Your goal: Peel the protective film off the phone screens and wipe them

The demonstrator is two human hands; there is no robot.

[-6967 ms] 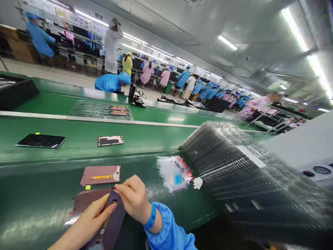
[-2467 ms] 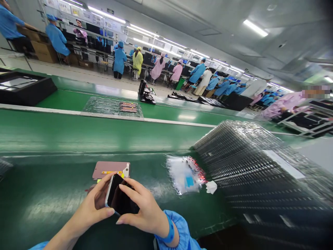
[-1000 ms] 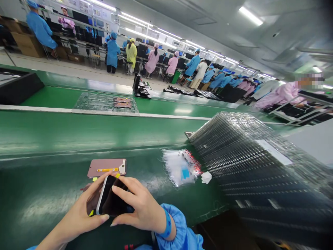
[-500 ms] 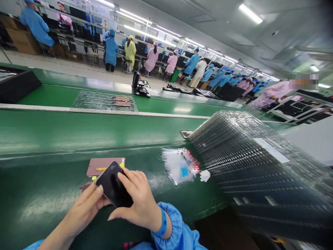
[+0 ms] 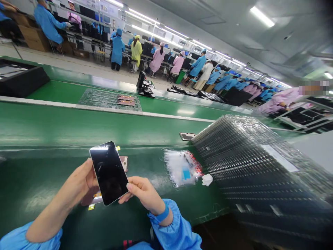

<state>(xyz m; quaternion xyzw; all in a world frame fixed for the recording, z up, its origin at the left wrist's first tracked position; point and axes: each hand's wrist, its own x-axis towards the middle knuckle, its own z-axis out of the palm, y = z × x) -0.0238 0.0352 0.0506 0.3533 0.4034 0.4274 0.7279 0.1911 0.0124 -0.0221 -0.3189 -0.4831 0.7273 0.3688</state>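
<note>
I hold a black phone screen panel (image 5: 109, 172) upright, glass side toward me, above the green bench (image 5: 39, 187). My left hand (image 5: 78, 184) grips its left edge from behind. My right hand (image 5: 144, 192) pinches its lower right corner. A small yellow tab shows at the panel's top right. Behind the panel, a pink phone part (image 5: 124, 162) lies on the bench, mostly hidden. Another pinkish part (image 5: 90, 200) lies under my left hand.
A pile of clear film pieces (image 5: 182, 168) and a white scrap (image 5: 207, 179) lie to the right. A tall stack of clear trays (image 5: 249, 163) fills the right side. A phone part (image 5: 187, 136) rides the green conveyor (image 5: 78, 126). Workers sit at far benches.
I raised the screen panel off the bench and turned it upright to face me. My right hand slid from its face to its lower corner. A phone part on the conveyor came further into view.
</note>
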